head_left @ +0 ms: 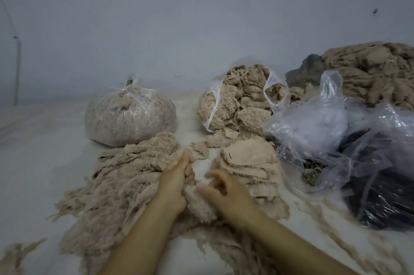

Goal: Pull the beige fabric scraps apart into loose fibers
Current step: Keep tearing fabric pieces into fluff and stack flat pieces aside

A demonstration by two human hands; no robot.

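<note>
both forearms reached in from the bottom edge over a pale floor (pixel 44 158) strewn with lint. left hand (pixel 177 176) had its fingers curled round a beige fabric scrap (pixel 197 198), thumb pointing up. right hand (pixel 224 189) was blurred; its fingers looked bent at the same scrap, but whether they gripped it could not be told. a heap of loose fibers (pixel 116 180) lay just left of the hands, a stack of uncut scraps (pixel 248 162) just right. behind stood a tied clear bag of fibers (pixel 130 115) and an open bag of scraps (pixel 242 95). crumpled plastic sheeting (pixel 324 122) and a dark bag (pixel 380 203) sat at right, another beige heap (pixel 376 73) beyond.
</note>
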